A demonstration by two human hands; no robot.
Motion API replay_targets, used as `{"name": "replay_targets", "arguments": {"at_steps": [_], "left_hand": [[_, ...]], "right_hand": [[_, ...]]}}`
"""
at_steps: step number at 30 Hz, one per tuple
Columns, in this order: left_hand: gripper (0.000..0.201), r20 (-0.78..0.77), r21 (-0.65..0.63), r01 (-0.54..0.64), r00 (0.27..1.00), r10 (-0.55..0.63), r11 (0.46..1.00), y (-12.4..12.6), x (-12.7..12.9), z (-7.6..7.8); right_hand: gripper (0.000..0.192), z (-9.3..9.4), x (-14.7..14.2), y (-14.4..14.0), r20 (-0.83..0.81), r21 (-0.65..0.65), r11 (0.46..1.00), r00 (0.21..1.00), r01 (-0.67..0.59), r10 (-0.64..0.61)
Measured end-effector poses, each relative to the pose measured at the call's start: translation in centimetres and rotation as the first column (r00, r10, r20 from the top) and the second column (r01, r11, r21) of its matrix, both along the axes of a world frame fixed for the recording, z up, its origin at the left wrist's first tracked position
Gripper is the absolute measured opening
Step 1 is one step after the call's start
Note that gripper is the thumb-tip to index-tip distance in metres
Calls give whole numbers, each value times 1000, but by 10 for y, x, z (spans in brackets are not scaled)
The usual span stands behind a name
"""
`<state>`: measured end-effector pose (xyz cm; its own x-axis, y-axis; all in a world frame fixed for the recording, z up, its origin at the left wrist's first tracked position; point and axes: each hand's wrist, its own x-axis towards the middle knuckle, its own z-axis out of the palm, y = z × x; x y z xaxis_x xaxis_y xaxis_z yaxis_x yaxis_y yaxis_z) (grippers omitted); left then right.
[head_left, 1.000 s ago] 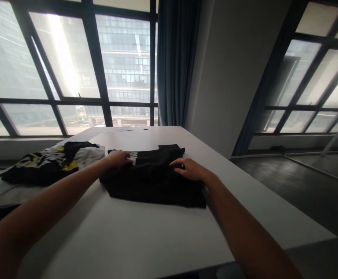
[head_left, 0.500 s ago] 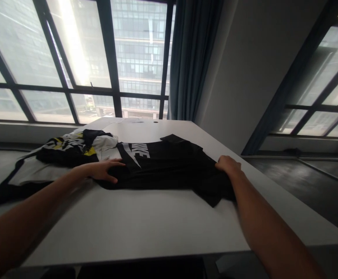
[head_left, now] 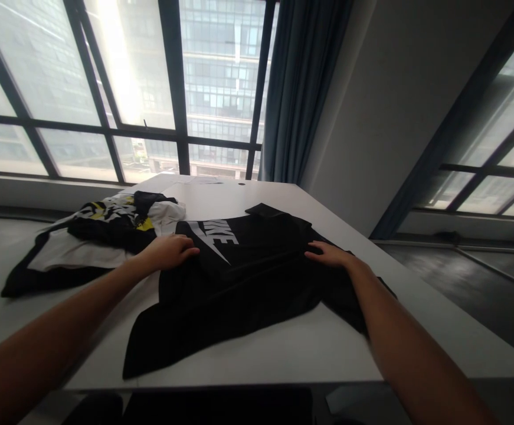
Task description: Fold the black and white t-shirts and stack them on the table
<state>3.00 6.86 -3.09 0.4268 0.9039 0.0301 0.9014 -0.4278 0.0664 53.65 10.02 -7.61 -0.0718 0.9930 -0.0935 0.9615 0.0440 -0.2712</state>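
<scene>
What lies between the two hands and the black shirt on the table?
Nothing visible does. The left hand rests flat on the black shirt beside its white logo, and the right hand lies on the cloth at the other side. The pile of clothes sits apart, left of the shirt.

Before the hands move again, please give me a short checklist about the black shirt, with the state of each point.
1. Left hand flat on black shirt, beside the white logo: ok.
2. Right hand flat on the shirt: ok.
3. Shirt fully on white table: not ok, right edge overhangs.
4. Shirt smooth: not ok, folds show.
5. Apart from the other clothes: cannot tell.
</scene>
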Motion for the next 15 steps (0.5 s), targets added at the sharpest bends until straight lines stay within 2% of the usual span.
{"name": "replay_targets", "arguments": {"at_steps": [2, 5, 7, 11, 15], "left_hand": [[66, -31, 67, -6, 999, 8, 998, 14, 0, -15], [71, -79, -11, -10, 997, 9, 1000, 44, -10, -35], [72, -48, -67, -48, 998, 45, 997, 70, -19, -42], [66, 94, -80, -196, 975, 203, 977, 124, -32, -36], [57, 144, -24, -327, 934, 327, 945, 166, -26, -25]], "right_hand": [[87, -2, 15, 0, -9, -26, 999, 999, 45, -45], [101, -3, 29, 0, -1, -37, 993, 993, 116, -116], [107, -2, 31, -1, -7, -38, 991, 992, 125, -125], [117, 6, 18, -6, -20, -108, 993, 998, 53, -55], [120, 12, 7, -9, -25, -137, 991, 1000, 9, -12]]}}
